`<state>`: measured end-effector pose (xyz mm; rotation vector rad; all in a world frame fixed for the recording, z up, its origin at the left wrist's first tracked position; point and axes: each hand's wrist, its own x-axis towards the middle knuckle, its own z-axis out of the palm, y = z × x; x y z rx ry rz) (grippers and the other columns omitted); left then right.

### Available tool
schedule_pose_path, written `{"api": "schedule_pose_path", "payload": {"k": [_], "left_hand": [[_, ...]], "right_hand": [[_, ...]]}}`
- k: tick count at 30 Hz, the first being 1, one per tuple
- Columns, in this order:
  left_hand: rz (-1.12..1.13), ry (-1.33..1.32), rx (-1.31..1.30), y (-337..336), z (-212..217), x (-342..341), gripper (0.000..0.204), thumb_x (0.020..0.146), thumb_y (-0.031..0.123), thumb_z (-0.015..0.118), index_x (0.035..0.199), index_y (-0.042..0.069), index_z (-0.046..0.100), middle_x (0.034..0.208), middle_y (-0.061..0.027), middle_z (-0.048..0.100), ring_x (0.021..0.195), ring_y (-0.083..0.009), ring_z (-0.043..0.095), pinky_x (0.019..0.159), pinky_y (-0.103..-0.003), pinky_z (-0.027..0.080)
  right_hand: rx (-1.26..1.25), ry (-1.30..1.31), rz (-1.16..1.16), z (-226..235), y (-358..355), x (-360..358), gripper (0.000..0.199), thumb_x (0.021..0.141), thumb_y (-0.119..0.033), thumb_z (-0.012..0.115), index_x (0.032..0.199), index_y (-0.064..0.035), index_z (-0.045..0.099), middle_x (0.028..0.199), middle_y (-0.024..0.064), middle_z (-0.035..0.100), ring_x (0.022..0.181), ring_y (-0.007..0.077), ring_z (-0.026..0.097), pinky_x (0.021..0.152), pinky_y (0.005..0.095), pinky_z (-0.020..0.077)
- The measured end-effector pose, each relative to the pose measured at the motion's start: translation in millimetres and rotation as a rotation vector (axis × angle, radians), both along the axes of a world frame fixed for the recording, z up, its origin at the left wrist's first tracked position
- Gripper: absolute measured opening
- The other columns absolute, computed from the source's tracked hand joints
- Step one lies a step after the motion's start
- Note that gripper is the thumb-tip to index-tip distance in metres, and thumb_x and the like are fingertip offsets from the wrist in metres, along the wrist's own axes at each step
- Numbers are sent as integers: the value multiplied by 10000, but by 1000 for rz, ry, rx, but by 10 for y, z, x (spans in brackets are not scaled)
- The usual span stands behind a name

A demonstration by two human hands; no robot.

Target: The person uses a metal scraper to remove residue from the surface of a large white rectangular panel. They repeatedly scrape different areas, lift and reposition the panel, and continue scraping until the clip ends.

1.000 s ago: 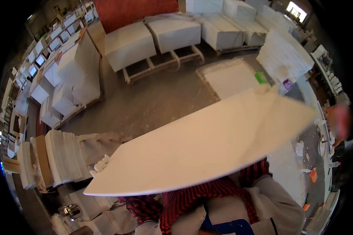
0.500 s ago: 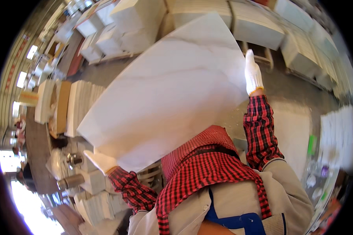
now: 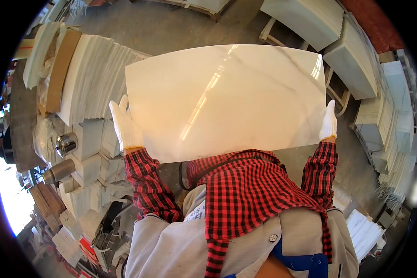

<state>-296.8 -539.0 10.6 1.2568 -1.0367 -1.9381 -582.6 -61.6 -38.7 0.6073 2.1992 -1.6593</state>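
White polished marble slab point(image 3: 227, 99) held flat in front of the chest, glossy face up, between 2 gloved hands. Left hand point(image 3: 125, 125) grasps its left edge, right hand point(image 3: 329, 123) grasps its right edge. Stacked white tiles point(image 3: 95, 81) lie far left; 2 metal cylinders point(image 3: 62, 157) sit near left; more slab stacks point(image 3: 352, 60) at far right.

Left hand point(image 3: 125, 125), right hand point(image 3: 329, 123) gloved, arms outstretched.
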Motion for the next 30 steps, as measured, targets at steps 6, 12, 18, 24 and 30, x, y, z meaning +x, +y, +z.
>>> {"api": "schedule_pose_path", "payload": {"k": [6, 12, 18, 24, 30], "left_hand": [[-138, -30, -40, -33, 64, -547, 785, 1079, 553, 266, 1567, -61, 219, 1515, -316, 409, 1398, -340, 436, 1158, -406, 324], [-107, -28, -72, 197, 139, -621, 787, 1075, 555, 282, 1571, -52, 213, 1559, -314, 339, 1422, -362, 399, 1172, -431, 325], [-64, 44, -3, 630, 316, -931, 770, 1073, 536, 323, 1556, -58, 243, 1553, -268, 373, 1413, -354, 408, 1166, -440, 346], [-48, -44, -129, 815, 297, -1109, 771, 1066, 534, 356, 1541, -69, 280, 1532, -235, 410, 1396, -339, 426, 1153, -441, 359], [-34, 11, -36, 680, 412, -1088, 762, 1062, 534, 369, 1550, -44, 282, 1553, -237, 379, 1403, -328, 419, 1157, -435, 350]], "right_hand": [[-42, -47, -97, -180, 274, 49, 882, 984, -703, 421, 1425, 55, 518, 1460, 120, 547, 1348, 223, 480, 1157, 339, 312], [9, -57, -137, -156, 426, 8, 889, 983, -708, 410, 1395, 68, 545, 1439, 114, 567, 1323, 213, 487, 1137, 320, 317], [-16, 15, -74, 343, 878, -363, 832, 1003, -686, 385, 1321, 45, 622, 1231, 52, 671, 1080, 152, 559, 977, 286, 414], [46, 137, -44, 773, 1042, -556, 703, 1058, -568, 394, 1276, 51, 644, 1160, 35, 679, 1015, 115, 564, 928, 259, 430], [-18, 299, -45, 948, 747, -232, 666, 1070, -535, 406, 1275, 58, 632, 1199, 41, 666, 1100, 131, 582, 975, 288, 443]]}}
